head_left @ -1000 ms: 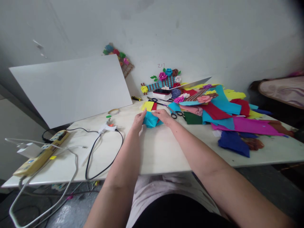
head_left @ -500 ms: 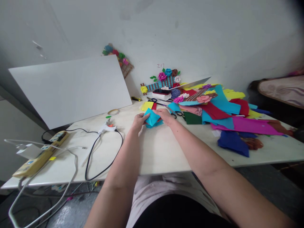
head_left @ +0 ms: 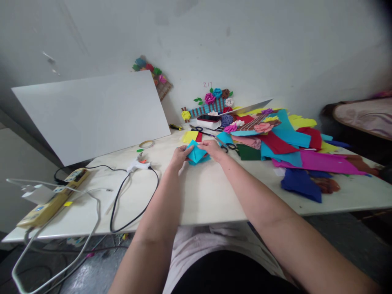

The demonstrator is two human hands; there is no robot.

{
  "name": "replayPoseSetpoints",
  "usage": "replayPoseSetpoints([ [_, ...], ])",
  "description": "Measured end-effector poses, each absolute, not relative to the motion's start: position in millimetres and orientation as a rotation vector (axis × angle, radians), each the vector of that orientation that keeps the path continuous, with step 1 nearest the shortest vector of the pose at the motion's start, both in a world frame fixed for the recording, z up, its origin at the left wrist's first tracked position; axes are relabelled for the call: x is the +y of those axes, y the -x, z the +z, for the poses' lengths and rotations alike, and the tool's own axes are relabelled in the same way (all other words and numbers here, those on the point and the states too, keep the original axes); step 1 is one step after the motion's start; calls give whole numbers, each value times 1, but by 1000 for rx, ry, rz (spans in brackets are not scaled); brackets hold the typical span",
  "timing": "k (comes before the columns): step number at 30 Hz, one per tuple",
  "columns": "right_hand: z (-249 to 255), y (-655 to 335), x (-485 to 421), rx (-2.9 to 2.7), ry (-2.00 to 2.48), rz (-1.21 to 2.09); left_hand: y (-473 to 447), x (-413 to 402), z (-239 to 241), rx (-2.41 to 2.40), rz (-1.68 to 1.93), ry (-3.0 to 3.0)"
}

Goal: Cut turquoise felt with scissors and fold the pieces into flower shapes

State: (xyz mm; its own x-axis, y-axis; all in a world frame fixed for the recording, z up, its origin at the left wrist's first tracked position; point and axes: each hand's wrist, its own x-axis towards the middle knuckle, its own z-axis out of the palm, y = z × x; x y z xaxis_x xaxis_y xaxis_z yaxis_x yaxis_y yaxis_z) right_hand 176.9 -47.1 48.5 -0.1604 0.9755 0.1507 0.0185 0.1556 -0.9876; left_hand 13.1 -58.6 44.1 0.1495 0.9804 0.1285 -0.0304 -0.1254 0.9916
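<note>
A folded piece of bright blue paper [head_left: 196,153] is pinched between my two hands above the table. My left hand [head_left: 181,156] grips its left corner, thumb on top. On the opposite edge, my right hand [head_left: 212,149] is closed with thumb and fingers on the paper. More blue paper shows just beneath the folded piece, partly covered by it. Yellow paper [head_left: 190,136] and a bit of red paper [head_left: 199,137] lie right behind my hands. Scissors with black handles [head_left: 230,146] rest beyond my right hand.
A white glue gun [head_left: 138,163] with a black cord lies left, near a tape roll [head_left: 146,144] and a power strip [head_left: 52,200]. Coloured paper sheets [head_left: 327,161] pile up on the right. A white board [head_left: 92,118] leans on the wall by a phone [head_left: 209,118].
My hands stay almost in place. The blue paper's front face has shifted slightly, with its fold line looking a little different between my fingers.
</note>
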Motion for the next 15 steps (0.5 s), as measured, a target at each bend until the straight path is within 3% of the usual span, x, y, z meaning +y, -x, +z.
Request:
replayPoseSetpoints([
  [15,48,-176,-46,-1377,1060,1173,-14,-57,53,933,1216,-1081],
])
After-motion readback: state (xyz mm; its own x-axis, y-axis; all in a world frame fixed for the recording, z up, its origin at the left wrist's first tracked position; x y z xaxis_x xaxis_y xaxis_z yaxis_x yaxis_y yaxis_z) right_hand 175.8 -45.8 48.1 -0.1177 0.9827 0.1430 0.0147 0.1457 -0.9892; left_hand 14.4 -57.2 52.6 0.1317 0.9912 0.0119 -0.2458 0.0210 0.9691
